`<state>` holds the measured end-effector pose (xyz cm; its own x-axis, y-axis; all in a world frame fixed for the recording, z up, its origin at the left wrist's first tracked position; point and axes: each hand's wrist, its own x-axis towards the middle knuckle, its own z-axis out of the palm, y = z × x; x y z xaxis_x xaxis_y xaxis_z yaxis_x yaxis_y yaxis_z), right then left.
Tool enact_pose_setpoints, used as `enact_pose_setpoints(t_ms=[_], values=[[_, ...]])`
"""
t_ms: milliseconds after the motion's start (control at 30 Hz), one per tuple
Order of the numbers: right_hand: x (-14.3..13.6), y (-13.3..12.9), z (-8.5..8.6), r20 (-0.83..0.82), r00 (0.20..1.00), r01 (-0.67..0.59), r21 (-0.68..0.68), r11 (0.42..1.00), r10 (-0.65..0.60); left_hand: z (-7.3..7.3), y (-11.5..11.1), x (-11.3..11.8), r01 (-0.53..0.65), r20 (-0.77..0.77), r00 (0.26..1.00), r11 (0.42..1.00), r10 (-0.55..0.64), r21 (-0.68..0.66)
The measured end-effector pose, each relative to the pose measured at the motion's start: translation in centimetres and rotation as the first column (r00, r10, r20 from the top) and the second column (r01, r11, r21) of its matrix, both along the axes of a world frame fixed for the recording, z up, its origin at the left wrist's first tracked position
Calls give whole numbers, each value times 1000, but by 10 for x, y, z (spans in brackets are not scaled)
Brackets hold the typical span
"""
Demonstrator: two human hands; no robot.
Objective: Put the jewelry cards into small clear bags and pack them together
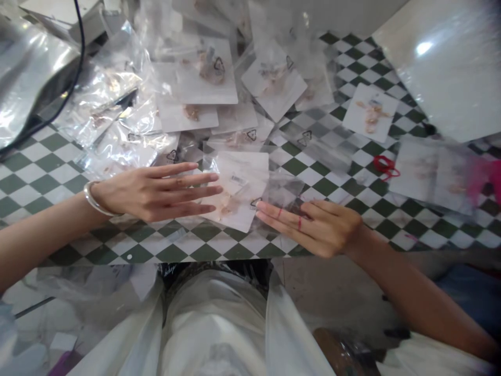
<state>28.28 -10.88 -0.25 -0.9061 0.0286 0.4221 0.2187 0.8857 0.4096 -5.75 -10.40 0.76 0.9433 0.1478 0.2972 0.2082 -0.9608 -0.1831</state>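
A white card with small gold-coloured jewelry [250, 180] lies in a clear plastic bag on the checkered table, between my two hands. My left hand [156, 193], a light bangle at its wrist, is stretched flat with fingers apart, their tips over the card's left side. From the right, my right hand [317, 224] reaches in with two fingers extended, the tips at the card's right edge by a printed recycling mark. Its other fingers are bent. Neither hand grips anything that I can see. An unfilled-looking clear bag [326, 149] lies just beyond my right hand.
Bagged jewelry cards [207, 73] are heaped at the back and left. A loose jewelry card [370, 112], red string [386, 167] and more bagged cards [417, 172] lie right. A large plastic sheet [457, 62] covers the back right. A black cable [80, 57] crosses the left.
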Motion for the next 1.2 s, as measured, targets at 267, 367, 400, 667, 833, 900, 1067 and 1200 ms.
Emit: enact_pose_setpoints(t_ms=[267, 367, 400, 667, 833, 900, 1067, 1200], values=[[-1, -10, -1, 48, 999, -3, -22, 1000, 4, 4, 2, -6, -71, -46, 997, 989, 66, -130], [-2, -13, -2, 31, 999, -27, -37, 999, 29, 4, 3, -7, -45, -41, 998, 994, 41, -100], [-3, -13, -3, 19, 999, -44, -35, 998, 45, 4, 3, -8, -43, -48, 998, 995, 39, -91], [-6, -12, -15, 86, 989, -127, 70, 989, 121, -5, 5, -11, -102, -132, 989, 940, 62, -324], [-3, -14, -14, 152, 982, -121, 56, 991, 112, -5, 0, -14, -129, -204, 977, 925, 58, -358], [-1, -15, -13, 165, 980, -121, 57, 991, 110, -4, -1, -15, -96, -178, 983, 943, 40, -319], [5, -14, -11, 143, 980, -142, 5, 990, 140, 0, -2, -16, -52, -91, 995, 967, 31, -247], [7, -16, -4, 27, 987, -153, -144, 978, 158, 5, -9, -6, 32, -42, 999, 999, -32, -5]])
